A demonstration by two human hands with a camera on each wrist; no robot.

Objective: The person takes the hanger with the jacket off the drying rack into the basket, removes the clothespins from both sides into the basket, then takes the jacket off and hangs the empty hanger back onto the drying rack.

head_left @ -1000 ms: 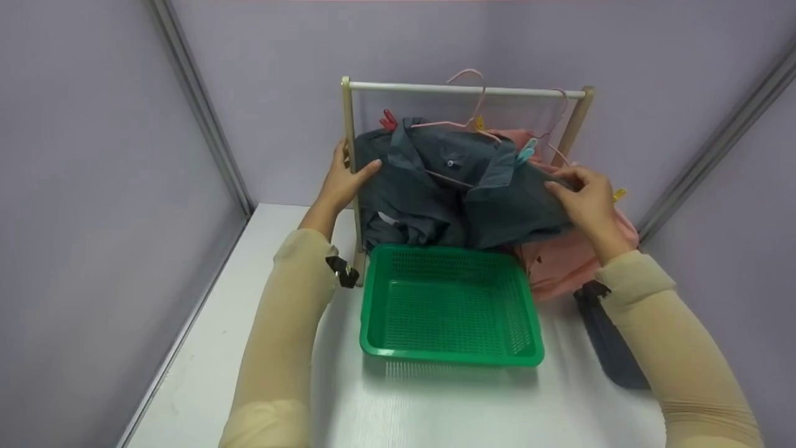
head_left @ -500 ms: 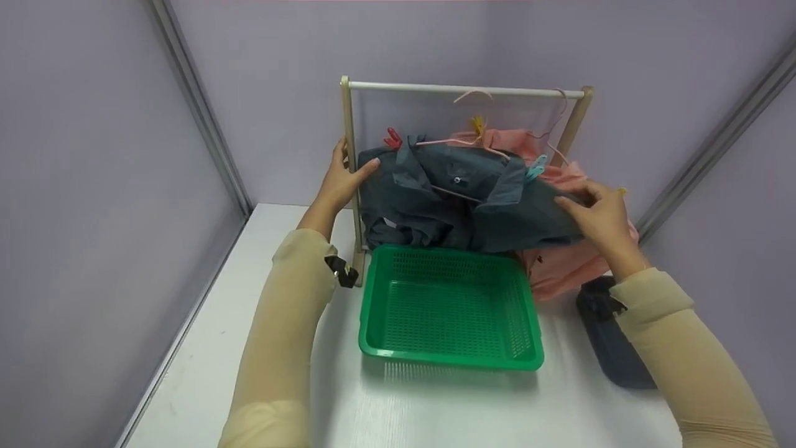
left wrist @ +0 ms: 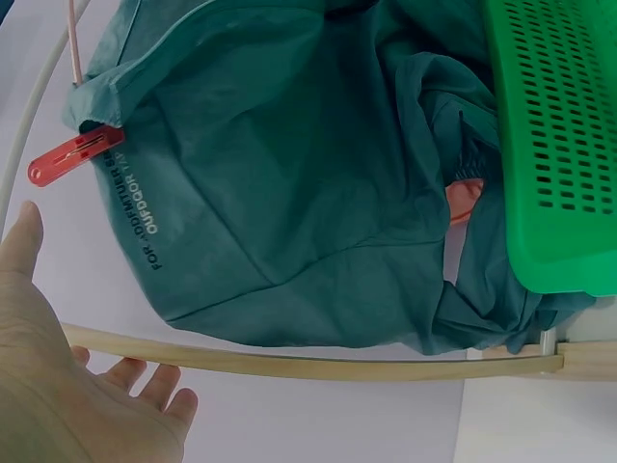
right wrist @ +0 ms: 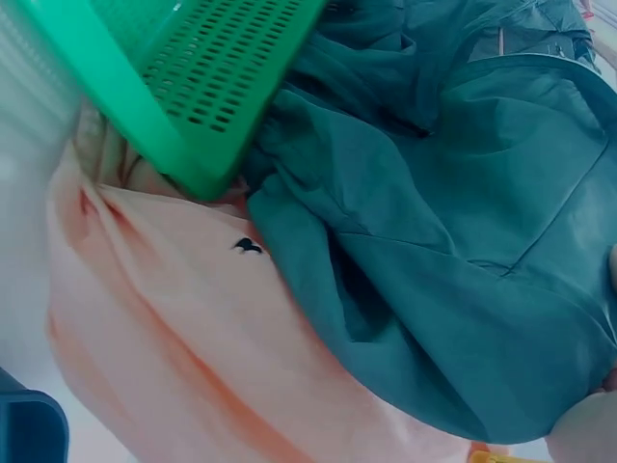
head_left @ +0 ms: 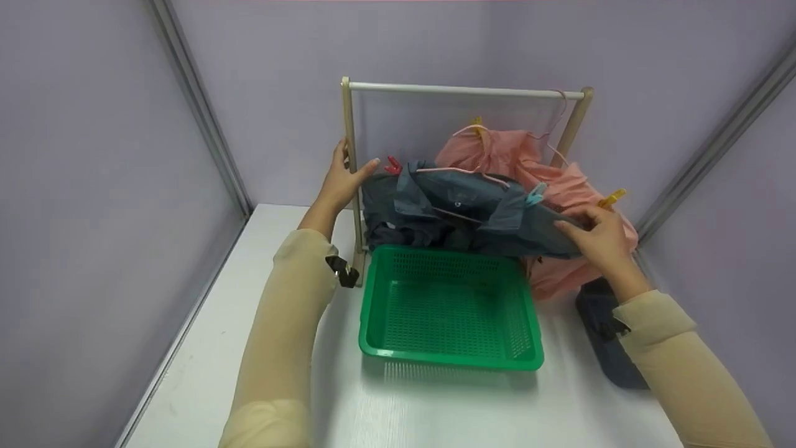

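A: Head view, item one?
B: Dark teal shirt (head_left: pixel 460 214) on a pink hanger (head_left: pixel 460 171), slumped low at the far edge of the green perforated basket (head_left: pixel 448 308), below the rail of the wooden drying rack (head_left: pixel 463 91). A red clothespin (head_left: pixel 392 165) sits at its left shoulder, a light blue clothespin (head_left: pixel 534 194) at its right.

A: Hands in that view?
B: Left hand (head_left: pixel 341 180) is on the rack's left post, thumb on the near side and fingers behind it; the shirt's left shoulder lies just right of the thumb. Right hand (head_left: pixel 596 235) grips the shirt's right shoulder, fingers curled over the cloth.

A: Other entries?
B: Pink garment (head_left: pixel 547 205) hanging behind and right of the shirt, with a yellow clothespin (head_left: pixel 611 198) beside the right hand. A dark grey object (head_left: pixel 606 339) lies on the white table (head_left: pixel 435 410) at near right.

A: Left wrist view?
B: Left hand (left wrist: pixel 67 386) with palm open and fingers straight, fingertips touching the wooden post (left wrist: pixel 318 365). The teal shirt (left wrist: pixel 289 183) hangs just past the post, apart from the fingers; white lettering runs along its hem side, and the red clothespin (left wrist: pixel 75 154) is clipped at its corner. The green basket (left wrist: pixel 564 135) lies at right against the shirt's folds.

A: Right wrist view?
B: The teal shirt (right wrist: pixel 453 241) fills the right of the frame, draped over the pink garment (right wrist: pixel 193 357). A basket corner (right wrist: pixel 183 87) presses into both. Only a sliver of the hand shows at the right edge; its finger position cannot be told from here.
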